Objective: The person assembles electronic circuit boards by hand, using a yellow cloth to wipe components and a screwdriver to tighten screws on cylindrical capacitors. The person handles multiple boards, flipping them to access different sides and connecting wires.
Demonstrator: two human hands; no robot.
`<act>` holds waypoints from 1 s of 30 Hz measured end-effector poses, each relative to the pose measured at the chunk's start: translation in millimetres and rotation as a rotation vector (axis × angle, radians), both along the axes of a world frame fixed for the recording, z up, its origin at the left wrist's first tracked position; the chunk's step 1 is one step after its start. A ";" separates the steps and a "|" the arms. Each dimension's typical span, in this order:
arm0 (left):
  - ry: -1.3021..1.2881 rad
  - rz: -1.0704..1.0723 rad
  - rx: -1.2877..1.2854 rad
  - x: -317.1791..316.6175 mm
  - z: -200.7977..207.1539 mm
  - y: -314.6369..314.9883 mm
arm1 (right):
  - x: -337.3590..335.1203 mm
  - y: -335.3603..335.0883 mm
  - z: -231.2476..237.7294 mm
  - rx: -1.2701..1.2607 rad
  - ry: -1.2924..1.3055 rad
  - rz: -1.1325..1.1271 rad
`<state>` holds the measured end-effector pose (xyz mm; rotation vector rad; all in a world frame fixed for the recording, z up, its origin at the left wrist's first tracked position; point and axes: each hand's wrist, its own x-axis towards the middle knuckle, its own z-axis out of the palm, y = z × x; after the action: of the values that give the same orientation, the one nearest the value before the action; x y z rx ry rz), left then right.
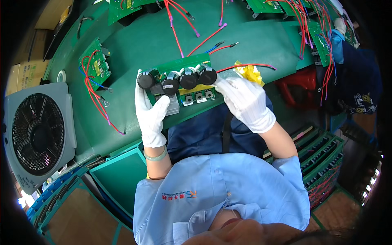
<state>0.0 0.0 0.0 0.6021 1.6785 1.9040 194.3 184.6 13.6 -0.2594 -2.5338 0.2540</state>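
Note:
A green circuit board (175, 65) stands tilted toward me near the bench's front edge, with several black cylindrical capacitors (188, 78) in a row and a grey heat sink (172, 107) below them. My left hand (150, 112), in a white glove, grips the board's left end, its fingers along the side and thumb in front by the heat sink. At the other end, my gloved right hand (248, 102) has its fingers curled closed, the tips against the rightmost capacitor; what they pinch is hidden. Red wires (245, 65) run out from behind the board.
Crumpled yellow material (250, 73) lies beyond my right hand. Another wired board (96, 63) lies on the left of the green bench (122, 53), near a grey box fan (41, 134). More wired boards (267, 6) line the far side. A co-worker's gloved hand (339, 25) is at far right.

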 end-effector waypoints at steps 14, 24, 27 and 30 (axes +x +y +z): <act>-0.086 0.077 -0.134 1.6 8.2 7.4 | 12.8 8.3 25.4 -0.003 -0.227 -0.024; -0.055 0.038 -0.136 -1.2 7.0 5.3 | 22.4 4.4 11.2 -0.042 -0.226 -0.037; -0.043 0.050 -0.115 0.1 4.8 5.4 | 22.0 4.6 4.2 -0.052 -0.178 -0.038; 0.027 0.057 -0.118 -1.7 -0.5 3.7 | 21.2 3.9 2.1 -0.070 -0.173 -0.034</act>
<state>-1.7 3.7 -0.5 0.5409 1.8283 1.8283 215.4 188.5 15.7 -0.3655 -2.6913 0.3198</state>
